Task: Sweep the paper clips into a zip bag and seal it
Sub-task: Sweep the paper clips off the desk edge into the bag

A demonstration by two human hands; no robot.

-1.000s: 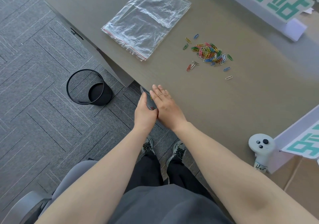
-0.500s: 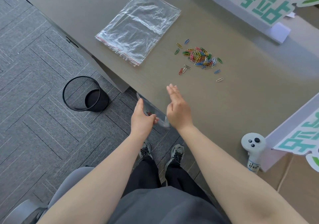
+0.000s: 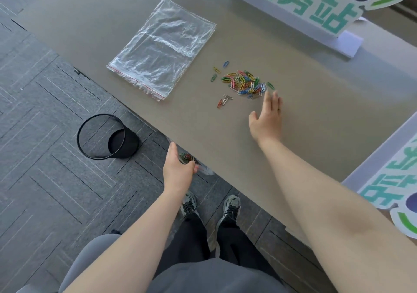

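Left hand point(image 3: 178, 170) below the tabletop's point(image 3: 203, 125) near edge, fingers closed on a clear zip bag point(image 3: 191, 160) with a few clips already inside, mouth apparently facing the edge. Farther in, right hand point(image 3: 267, 117) open and flat, fingertips just short of the paper clips point(image 3: 244, 83) heaped mid-table. Best swept with palm edge down behind the heap's far side, gathering strays, dragging straight toward the bag mouth. Beyond, near the left edge, spare plastic bags point(image 3: 162, 48) stacked flat.
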